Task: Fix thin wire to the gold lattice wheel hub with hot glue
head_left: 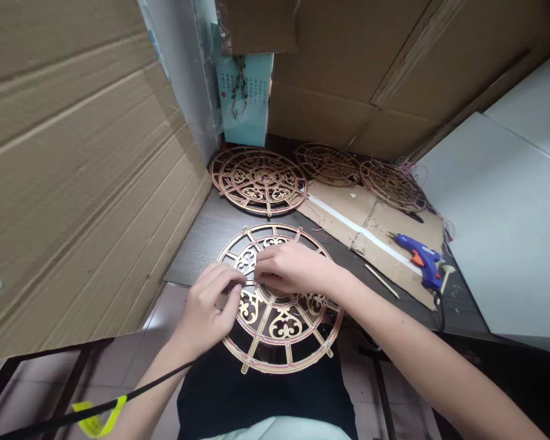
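Note:
A round openwork frame (286,324), gold-coloured with scroll patterns and red wire along its rings and spokes, lies partly on the dark table and juts over its edge above my lap. My left hand (214,299) is at its left side, thumb and fingers bent together near a spoke. Over the upper middle of the frame rests my right hand (291,267), its fingers curled down close to the left fingertips. Whatever the fingertips pinch, perhaps thin wire, is hidden or too small to make out.
Behind stand stacked similar frames (261,177), with more frames (329,164) farther back. At right, a blue glue gun (419,256) lies on a cardboard sheet (339,214) beside a thin stick (382,281). Cardboard walls (96,171) and a white panel (508,214) enclose the table.

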